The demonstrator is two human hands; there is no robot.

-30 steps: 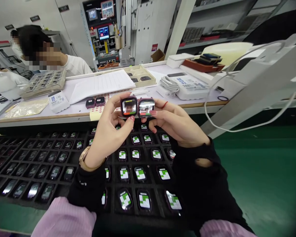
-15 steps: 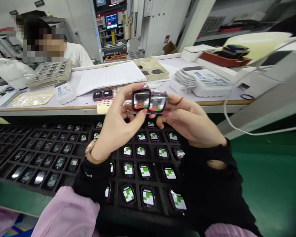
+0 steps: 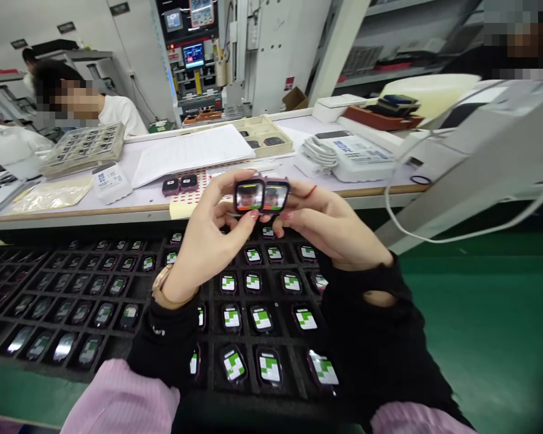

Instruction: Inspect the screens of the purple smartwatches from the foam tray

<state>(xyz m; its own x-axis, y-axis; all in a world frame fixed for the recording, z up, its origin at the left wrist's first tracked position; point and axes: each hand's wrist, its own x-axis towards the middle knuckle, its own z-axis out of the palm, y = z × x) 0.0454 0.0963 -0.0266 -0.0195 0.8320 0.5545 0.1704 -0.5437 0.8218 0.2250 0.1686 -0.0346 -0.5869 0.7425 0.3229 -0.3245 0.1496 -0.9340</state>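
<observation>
Side by side above the black tray, two smartwatches without straps are held with their lit screens turned toward me. My left hand (image 3: 221,232) grips the left smartwatch (image 3: 248,196), its thumb at the lower edge. The right smartwatch (image 3: 276,196) is held by my right hand (image 3: 326,226), fingers around its side and bottom. The two purple-edged cases touch or overlap slightly. Below, the black compartment tray (image 3: 278,334) holds several smartwatches with green and white screens, such as a smartwatch (image 3: 269,366) at the front. My forearms hide part of the tray.
Another dark tray (image 3: 113,295) of watches lies left. On the bench behind are two watches (image 3: 180,184), paper sheets (image 3: 199,150), a beige tray (image 3: 271,135), a coiled white cable (image 3: 319,150) and a white box (image 3: 359,157). A co-worker (image 3: 117,114) sits beyond; a white post (image 3: 470,138) slants at right.
My view has shifted, so the bench appears slightly lower and the hands farther left. Both hands still hold the two watches together, and the reflections on their screens have changed.
</observation>
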